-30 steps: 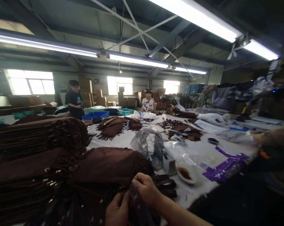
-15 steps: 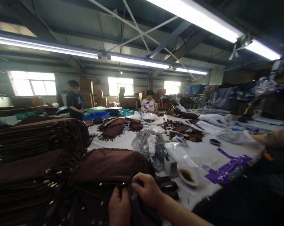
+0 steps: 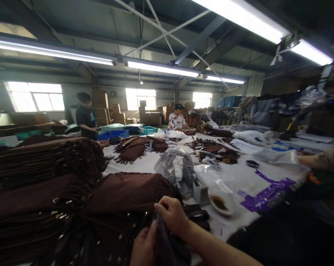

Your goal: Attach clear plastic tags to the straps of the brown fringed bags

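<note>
My right hand (image 3: 174, 217) pinches the upper end of a dark purplish-brown fabric strap (image 3: 165, 244), thumb against fingers. Just below it, my left hand (image 3: 144, 244) is closed on the same strap, its thumb pointing up. The strap hangs down between both hands toward the lower edge of the view. Directly beyond them lies a stack of dark brown fringed fabric pieces (image 3: 125, 193), with small shiny metal fittings along the near side. Black-looking straps (image 3: 196, 216) spread out right of my right hand.
More brown fringed stacks (image 3: 45, 159) rise on the left. Bubble wrap (image 3: 167, 168), a white dish with brown stuff (image 3: 220, 204) and a purple plastic wrapper (image 3: 269, 195) lie on the white table (image 3: 250, 177). A co-worker's arm (image 3: 322, 159) reaches in from the right; other people stand beyond.
My left hand has turned and dropped slightly to the right, its thumb now stretched along the strap. My right hand has risen a little, still pinching. The head view shifted slightly.
</note>
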{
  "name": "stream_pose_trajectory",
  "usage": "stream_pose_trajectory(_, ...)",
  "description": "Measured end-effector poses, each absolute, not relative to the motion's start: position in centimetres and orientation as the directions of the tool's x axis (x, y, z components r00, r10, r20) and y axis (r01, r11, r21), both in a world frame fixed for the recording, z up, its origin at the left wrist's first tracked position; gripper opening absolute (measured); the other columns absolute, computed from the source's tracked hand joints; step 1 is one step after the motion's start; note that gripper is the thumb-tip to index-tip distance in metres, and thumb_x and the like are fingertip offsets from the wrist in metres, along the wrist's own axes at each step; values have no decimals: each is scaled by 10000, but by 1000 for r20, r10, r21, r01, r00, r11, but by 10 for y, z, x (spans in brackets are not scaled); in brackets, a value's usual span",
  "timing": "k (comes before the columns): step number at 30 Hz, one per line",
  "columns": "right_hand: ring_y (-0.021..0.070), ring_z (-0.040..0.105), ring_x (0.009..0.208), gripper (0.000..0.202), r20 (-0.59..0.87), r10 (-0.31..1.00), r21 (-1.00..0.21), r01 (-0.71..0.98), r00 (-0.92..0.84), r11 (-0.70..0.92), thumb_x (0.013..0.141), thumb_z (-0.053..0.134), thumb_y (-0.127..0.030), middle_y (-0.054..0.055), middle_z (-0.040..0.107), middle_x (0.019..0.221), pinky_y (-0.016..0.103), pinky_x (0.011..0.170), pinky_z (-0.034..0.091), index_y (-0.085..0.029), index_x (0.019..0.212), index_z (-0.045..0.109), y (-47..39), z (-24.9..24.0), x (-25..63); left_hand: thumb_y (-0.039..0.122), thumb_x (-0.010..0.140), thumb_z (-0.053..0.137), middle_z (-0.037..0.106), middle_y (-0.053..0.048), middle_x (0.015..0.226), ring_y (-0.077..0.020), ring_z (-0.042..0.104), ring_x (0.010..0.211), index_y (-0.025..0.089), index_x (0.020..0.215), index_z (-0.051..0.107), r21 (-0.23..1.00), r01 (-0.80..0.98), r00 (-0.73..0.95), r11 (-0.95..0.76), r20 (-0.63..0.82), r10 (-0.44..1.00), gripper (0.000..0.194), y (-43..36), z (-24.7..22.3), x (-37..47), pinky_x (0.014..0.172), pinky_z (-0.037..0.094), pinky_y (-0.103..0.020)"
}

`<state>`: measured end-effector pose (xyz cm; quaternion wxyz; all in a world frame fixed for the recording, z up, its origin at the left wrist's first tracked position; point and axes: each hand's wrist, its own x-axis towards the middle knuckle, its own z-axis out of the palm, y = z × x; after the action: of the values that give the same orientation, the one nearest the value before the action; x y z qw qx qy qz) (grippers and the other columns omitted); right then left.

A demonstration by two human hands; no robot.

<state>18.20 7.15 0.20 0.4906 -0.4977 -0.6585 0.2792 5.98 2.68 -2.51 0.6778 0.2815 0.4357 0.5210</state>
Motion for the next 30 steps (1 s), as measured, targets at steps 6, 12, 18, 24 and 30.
stream_pose_trajectory(6,138,538,606,411,262,963,-955,163,71,248,875,517,-516,13,606,692,245,575,431,-137,995,623,72,-3,185,348,637,836,689,-30,612,-101,608,552,106,750,724,739,-557,195,380,-328,924,289,30,-10,66,524,476,-180)
stream_pose_trajectory(12,158,597,696,435,24,983,-998,-60,-183,13,796,628,-532,42,665,789,251,632,458,-123,943,656,12,-34,202,150,747,725,750,-109,720,-186,706,671,87,819,734,765,-554,51,329,-363,930,96,43,-2,76,582,555,-237)
stream_pose_trajectory(18,148,582,497,329,-286,925,-946,-80,-251,-315,670,708,-429,35,661,649,239,470,442,-130,786,635,-31,-53,202,2,765,620,756,-90,749,-160,720,730,98,787,717,754,-617,-76,225,-341,937,138,59,-5,95,701,572,-236)
stream_pose_trajectory(24,131,569,461,521,-204,955,-956,-168,-216,-242,710,642,-629,43,629,571,231,448,435,-109,689,629,-4,-32,200,-7,759,620,758,-78,787,-149,722,749,106,831,693,767,-608,-117,203,-340,933,152,61,-9,103,753,569,-249)
stream_pose_trajectory(30,104,542,422,510,-239,949,-952,-144,-206,-271,704,647,-642,-6,602,538,214,445,421,-135,704,598,12,-26,191,89,746,673,764,-110,820,-182,721,734,96,900,709,816,-519,-45,255,-324,945,158,48,-9,85,615,556,-231)
